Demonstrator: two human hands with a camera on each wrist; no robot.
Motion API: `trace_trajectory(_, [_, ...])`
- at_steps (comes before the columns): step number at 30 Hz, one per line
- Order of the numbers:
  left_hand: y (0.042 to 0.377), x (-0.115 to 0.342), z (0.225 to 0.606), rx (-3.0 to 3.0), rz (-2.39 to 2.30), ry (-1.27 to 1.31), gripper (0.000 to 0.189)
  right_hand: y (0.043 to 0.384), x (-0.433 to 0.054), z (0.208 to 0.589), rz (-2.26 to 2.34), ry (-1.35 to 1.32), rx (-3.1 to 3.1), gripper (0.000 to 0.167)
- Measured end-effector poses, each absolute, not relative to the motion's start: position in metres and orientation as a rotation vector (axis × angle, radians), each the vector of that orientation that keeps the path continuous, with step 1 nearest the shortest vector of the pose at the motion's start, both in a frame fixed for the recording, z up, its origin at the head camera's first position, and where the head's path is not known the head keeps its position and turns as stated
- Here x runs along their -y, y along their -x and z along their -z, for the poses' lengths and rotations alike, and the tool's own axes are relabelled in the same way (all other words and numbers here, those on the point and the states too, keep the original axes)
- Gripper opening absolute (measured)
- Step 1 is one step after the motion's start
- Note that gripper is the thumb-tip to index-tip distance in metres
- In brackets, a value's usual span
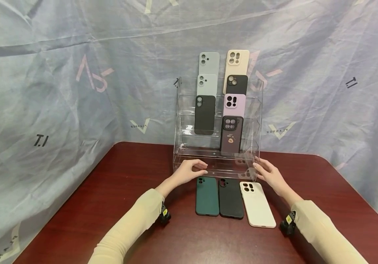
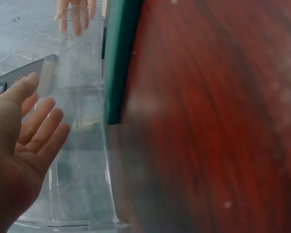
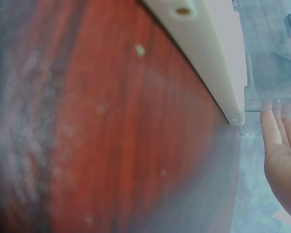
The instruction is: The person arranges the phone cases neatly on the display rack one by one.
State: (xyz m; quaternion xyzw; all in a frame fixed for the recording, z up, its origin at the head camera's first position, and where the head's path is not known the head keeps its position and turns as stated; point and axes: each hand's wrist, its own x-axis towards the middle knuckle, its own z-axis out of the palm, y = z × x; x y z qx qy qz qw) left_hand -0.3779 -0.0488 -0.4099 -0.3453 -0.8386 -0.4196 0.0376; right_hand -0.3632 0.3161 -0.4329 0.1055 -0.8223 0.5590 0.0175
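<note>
A clear tiered display rack (image 1: 195, 151) stands at the back of the table, holding several phone cases. My left hand (image 1: 188, 171) hovers at its lowest front tier, thumb and fingers apart with nothing between them. In the left wrist view the left hand's fingers (image 2: 43, 131) are loosely bent in front of the clear plastic. At the rack's lower right side, my right hand (image 1: 272, 176) has its fingertips right at the side panel, fingers extended. On the table below lie a green phone case (image 1: 207, 196), a black phone case (image 1: 231, 198) and a cream phone case (image 1: 259, 205).
The rack's left column holds two pale cases and a dark case (image 1: 205, 115). In its right column are a beige case (image 1: 238, 68), a black case (image 1: 237, 85), a purple case (image 1: 234, 106) and a dark printed case (image 1: 231, 137). Grey fabric (image 1: 142, 55) hangs behind the table (image 1: 126, 172).
</note>
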Motion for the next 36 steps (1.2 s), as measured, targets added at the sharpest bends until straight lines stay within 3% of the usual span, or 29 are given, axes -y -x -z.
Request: trace_trajectory(36, [0.368, 0.067, 0.416, 2.954, 0.996, 1.157, 0.026, 0.363, -0.315, 0.431, -1.722, -0.338, 2.564, 0.070])
